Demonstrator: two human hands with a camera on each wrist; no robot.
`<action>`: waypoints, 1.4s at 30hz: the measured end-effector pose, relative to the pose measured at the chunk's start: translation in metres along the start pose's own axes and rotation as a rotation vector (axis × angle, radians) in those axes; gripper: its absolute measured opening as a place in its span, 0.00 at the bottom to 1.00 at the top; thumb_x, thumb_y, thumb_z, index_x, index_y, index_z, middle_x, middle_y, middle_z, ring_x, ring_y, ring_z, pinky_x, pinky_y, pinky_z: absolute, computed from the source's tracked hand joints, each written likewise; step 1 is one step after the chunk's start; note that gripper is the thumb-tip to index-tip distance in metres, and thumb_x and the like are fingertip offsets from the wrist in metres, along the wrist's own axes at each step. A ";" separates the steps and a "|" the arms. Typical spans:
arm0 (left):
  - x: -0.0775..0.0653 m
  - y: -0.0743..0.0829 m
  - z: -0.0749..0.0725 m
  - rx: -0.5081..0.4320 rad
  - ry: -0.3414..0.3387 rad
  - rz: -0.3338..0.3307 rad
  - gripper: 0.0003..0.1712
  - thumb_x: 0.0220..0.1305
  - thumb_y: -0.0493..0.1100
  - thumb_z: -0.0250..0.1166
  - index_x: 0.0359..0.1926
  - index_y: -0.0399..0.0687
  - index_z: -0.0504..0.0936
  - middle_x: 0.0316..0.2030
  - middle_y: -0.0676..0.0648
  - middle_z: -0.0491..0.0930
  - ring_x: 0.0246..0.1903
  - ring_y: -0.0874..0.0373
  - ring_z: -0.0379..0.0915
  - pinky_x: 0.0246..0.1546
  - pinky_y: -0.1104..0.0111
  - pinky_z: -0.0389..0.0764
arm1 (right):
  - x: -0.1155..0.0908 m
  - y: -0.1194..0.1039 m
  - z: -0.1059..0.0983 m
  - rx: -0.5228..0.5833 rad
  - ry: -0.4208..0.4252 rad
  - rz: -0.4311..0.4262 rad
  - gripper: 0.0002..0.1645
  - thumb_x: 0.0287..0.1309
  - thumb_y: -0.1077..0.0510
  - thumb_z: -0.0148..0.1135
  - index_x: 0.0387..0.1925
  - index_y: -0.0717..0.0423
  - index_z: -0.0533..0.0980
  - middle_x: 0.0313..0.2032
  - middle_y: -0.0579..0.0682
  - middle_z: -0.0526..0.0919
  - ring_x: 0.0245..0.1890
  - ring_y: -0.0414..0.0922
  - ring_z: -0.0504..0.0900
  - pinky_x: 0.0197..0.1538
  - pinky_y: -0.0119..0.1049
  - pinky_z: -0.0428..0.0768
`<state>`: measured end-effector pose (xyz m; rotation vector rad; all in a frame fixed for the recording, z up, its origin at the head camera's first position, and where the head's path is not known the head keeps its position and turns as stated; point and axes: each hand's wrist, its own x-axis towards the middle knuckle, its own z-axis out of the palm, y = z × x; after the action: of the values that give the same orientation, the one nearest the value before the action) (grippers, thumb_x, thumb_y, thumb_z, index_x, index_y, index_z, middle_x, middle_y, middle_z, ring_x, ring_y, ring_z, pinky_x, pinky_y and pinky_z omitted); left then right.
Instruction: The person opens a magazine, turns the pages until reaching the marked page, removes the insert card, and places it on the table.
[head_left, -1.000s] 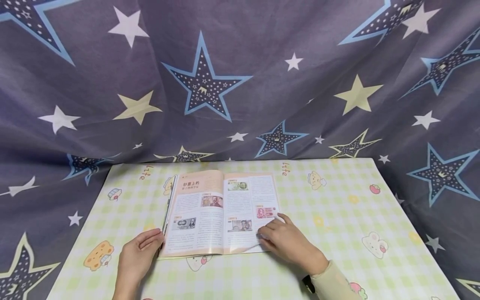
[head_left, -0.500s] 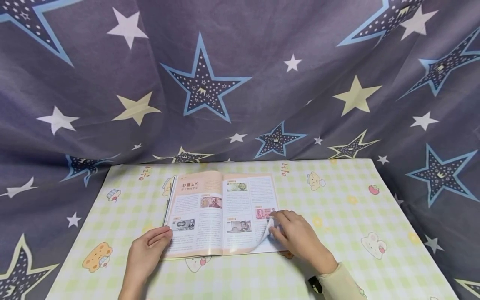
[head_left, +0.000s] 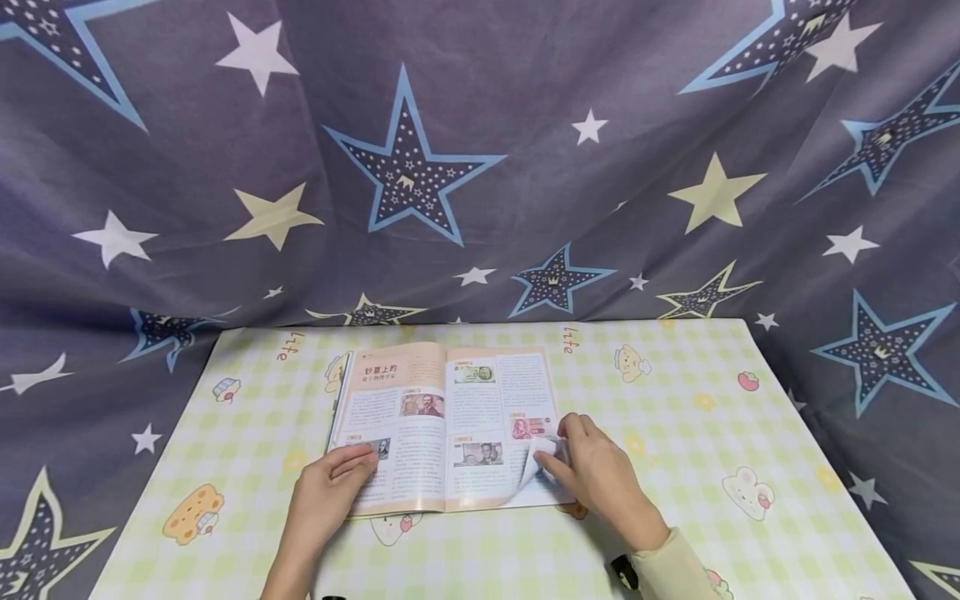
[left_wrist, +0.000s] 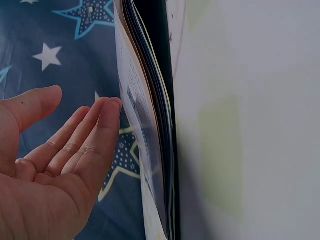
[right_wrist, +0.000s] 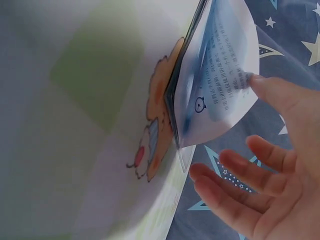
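An open magazine (head_left: pixel 420 492) with printed columns and banknote pictures lies on the table. Over its lower left page is my left hand (head_left: pixel 326 492), fingers extended and covering part of a grey banknote picture. In the left wrist view those fingertips (left_wrist: pixel 111 107) come right up to the page surface. At the lower right corner, my right hand (head_left: pixel 603 479) has its thumb against a raised, curling page (head_left: pixel 527 471). The right wrist view shows the thumb tip on that page's edge, text on its underside, and the other fingers loosely bent, apart from the paper.
A green-and-white checked tablecloth (head_left: pixel 675 517) with cartoon prints covers the table. Behind and at both sides hangs a dark curtain (head_left: pixel 525 200) patterned with stars. A dark band (head_left: pixel 624 572) shows at the right wrist, by the pale sleeve (head_left: pixel 671 571).
My left hand has slid rightward from the magazine's left edge onto the left page. My right hand has moved slightly right, and the lower right page corner has lifted and curled.
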<state>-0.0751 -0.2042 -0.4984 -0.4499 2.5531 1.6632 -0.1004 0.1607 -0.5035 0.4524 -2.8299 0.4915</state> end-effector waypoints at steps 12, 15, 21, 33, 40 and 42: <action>0.004 0.012 0.022 -0.033 -0.052 0.083 0.18 0.66 0.48 0.70 0.51 0.42 0.86 0.42 0.45 0.87 0.45 0.54 0.84 0.45 0.74 0.82 | 0.003 -0.015 0.004 0.105 0.032 -0.103 0.22 0.56 0.43 0.74 0.42 0.52 0.77 0.37 0.47 0.83 0.24 0.37 0.72 0.24 0.33 0.76; 0.006 0.018 0.030 -0.069 -0.073 0.102 0.17 0.66 0.47 0.70 0.51 0.41 0.86 0.42 0.45 0.87 0.45 0.54 0.84 0.46 0.72 0.83 | 0.005 -0.019 0.004 0.179 0.047 -0.180 0.18 0.59 0.47 0.72 0.43 0.52 0.77 0.43 0.46 0.81 0.25 0.37 0.72 0.27 0.33 0.77; 0.007 0.027 0.049 -0.160 -0.143 0.143 0.17 0.66 0.46 0.70 0.49 0.38 0.86 0.40 0.44 0.87 0.42 0.53 0.85 0.44 0.71 0.84 | 0.010 -0.029 0.005 0.314 0.021 -0.313 0.11 0.63 0.54 0.68 0.45 0.52 0.78 0.55 0.50 0.79 0.48 0.45 0.82 0.47 0.42 0.85; 0.007 0.038 0.076 -0.322 -0.348 0.143 0.17 0.67 0.39 0.68 0.51 0.30 0.83 0.43 0.37 0.86 0.37 0.49 0.86 0.38 0.65 0.87 | 0.013 -0.039 0.010 0.369 -0.068 -0.388 0.09 0.66 0.55 0.65 0.46 0.49 0.78 0.61 0.50 0.77 0.60 0.46 0.77 0.59 0.42 0.79; 0.007 0.037 0.077 -0.297 -0.355 0.132 0.17 0.66 0.36 0.68 0.52 0.29 0.82 0.41 0.37 0.86 0.37 0.49 0.86 0.37 0.65 0.87 | 0.012 -0.040 0.011 0.372 -0.080 -0.390 0.09 0.68 0.53 0.64 0.47 0.49 0.77 0.61 0.49 0.77 0.60 0.46 0.77 0.58 0.43 0.80; 0.006 0.034 0.074 -0.301 -0.337 0.129 0.17 0.65 0.35 0.67 0.52 0.28 0.82 0.41 0.36 0.86 0.37 0.49 0.86 0.37 0.65 0.87 | 0.012 -0.041 0.012 0.373 -0.080 -0.391 0.10 0.68 0.54 0.64 0.47 0.50 0.77 0.61 0.49 0.77 0.60 0.45 0.77 0.59 0.42 0.80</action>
<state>-0.0985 -0.1255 -0.5001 -0.0103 2.1418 1.9813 -0.0994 0.1171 -0.4991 1.0878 -2.6187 0.9321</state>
